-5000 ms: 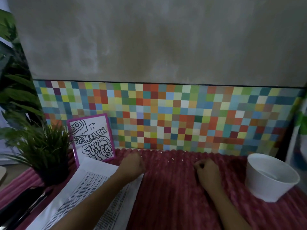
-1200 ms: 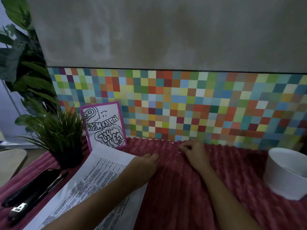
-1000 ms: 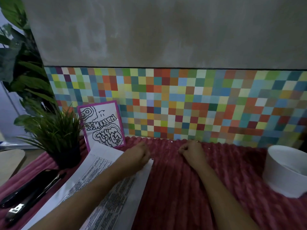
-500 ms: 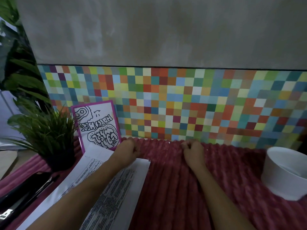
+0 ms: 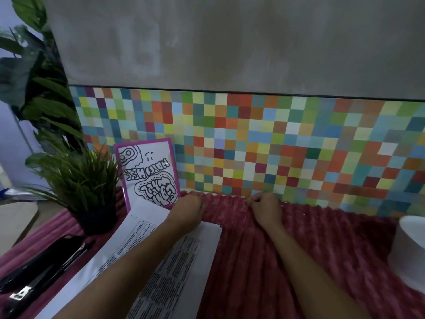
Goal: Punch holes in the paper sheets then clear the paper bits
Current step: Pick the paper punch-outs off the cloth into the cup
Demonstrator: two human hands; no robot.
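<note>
Printed paper sheets (image 5: 161,261) lie on the red ribbed cloth (image 5: 253,261) at the left. My left hand (image 5: 190,209) rests at the sheets' far corner with fingers curled under; nothing shows inside it. My right hand (image 5: 264,207) sits at the cloth's far edge by the tiled wall, with thumb and fingertips pinched together on small white paper bits. Loose paper bits (image 5: 304,214) dot the cloth just right of that hand. A black hole punch (image 5: 39,270) lies at the far left.
A white bowl (image 5: 411,249) stands at the right edge. A pink-framed drawing (image 5: 149,173) leans on the mosaic wall (image 5: 276,146) behind my left hand. A potted grass plant (image 5: 87,192) stands left of the frame.
Both hands have slid forward to the cloth's far edge by the wall. My left hand moved off the middle of the sheets to their far corner near the frame.
</note>
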